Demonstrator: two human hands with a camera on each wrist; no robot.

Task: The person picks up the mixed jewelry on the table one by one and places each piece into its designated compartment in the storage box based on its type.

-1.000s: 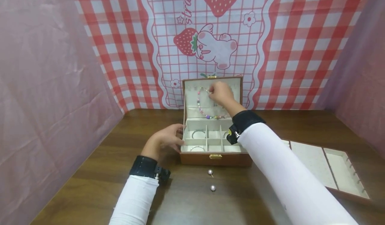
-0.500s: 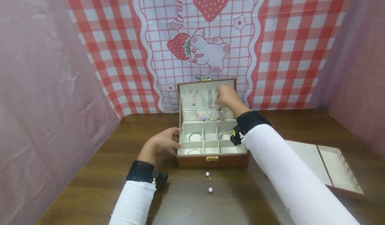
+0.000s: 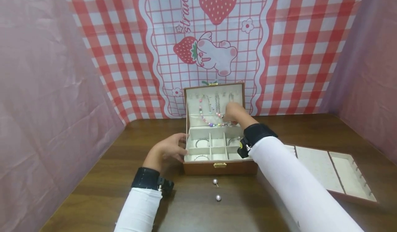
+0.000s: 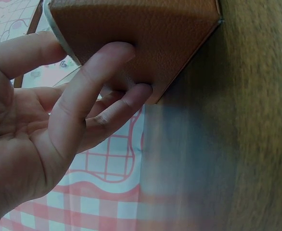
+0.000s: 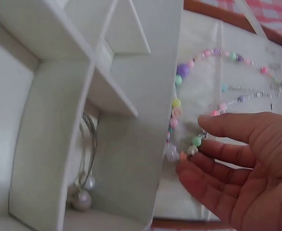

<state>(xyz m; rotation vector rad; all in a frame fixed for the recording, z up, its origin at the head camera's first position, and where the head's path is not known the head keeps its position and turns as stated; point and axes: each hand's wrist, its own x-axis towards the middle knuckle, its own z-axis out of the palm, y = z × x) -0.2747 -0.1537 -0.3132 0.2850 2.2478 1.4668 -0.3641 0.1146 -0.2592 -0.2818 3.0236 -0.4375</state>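
Note:
An open brown jewelry box (image 3: 204,169) stands on the table, its cream lid raised at the back. A pastel beaded necklace (image 3: 211,125) hangs in a loop from the lid's lining. My right hand (image 3: 234,112) is at the necklace's lower right; in the right wrist view its fingertips (image 5: 191,180) touch or nearly touch the lower beads, with thumb and fingers apart. My left hand (image 3: 170,146) rests against the box's left side, fingertips (image 4: 143,91) on the brown wall in the left wrist view. Silver bracelets (image 5: 92,144) lie in the divided compartments.
Two pearl-headed pieces, an upper pearl (image 3: 215,181) and a lower pearl (image 3: 218,198), lie before the box. A divided tray (image 3: 316,166) sits at the right, partly behind my right sleeve. A silver chain (image 3: 217,103) hangs on the lid. A checked cloth (image 3: 297,70) stands behind.
My right hand has moved from the top of the lid down and right along the necklace, whose right strand it has let go near the hooks. The left hand stays at the box.

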